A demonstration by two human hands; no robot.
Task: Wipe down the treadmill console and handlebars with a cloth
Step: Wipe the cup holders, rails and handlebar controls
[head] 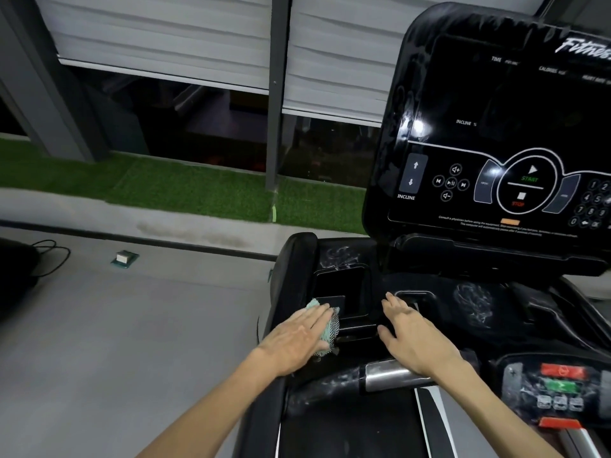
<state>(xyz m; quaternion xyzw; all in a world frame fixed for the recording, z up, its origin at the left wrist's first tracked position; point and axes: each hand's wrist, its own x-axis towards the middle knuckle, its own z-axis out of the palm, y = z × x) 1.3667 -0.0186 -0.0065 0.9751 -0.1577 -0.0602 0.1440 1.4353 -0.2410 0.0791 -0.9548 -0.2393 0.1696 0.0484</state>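
Left grip (297, 337): head view. Fingers straight and palm flat, pressing down on the cloth rather than curled round it.
Right grip (411, 332): released, fingers straight. It rests bare on the black deck just right of the recess and holds nothing.
Cloth (331, 327): teal open weave, bunched under the left fingers at the near left corner of the tray recess (344, 292). Only its right edge and a far tip show.
Cloth handling: judged light, soft and limp. It will likely fold and slide under a flat palm on glossy plastic. Take it with the palm spread over the wad, or pinch the bunched edge to lift it to a new spot.
Console (496, 133): glossy black panel, far right, standing above the deck. Display dark, buttons printed on. Well apart from the cloth.
Handlebar (393, 375): dark bar with a silver sensor band on the near side, crossing under the right wrist.
Deck marks (472, 304): whitish swirled smears to the right of the right grip, with similar ones on the handlebar.
Step in hand: judged to be wiping the left tray area. The console face and handlebars look yet to be done.
Risk: the weave may snag on the recess edges, and pressure on the panel could trigger its buttons.
Surroundings: grey floor (132, 342) to the left, a strip of green turf (165, 183) beyond it, blinds (165, 34) half down.
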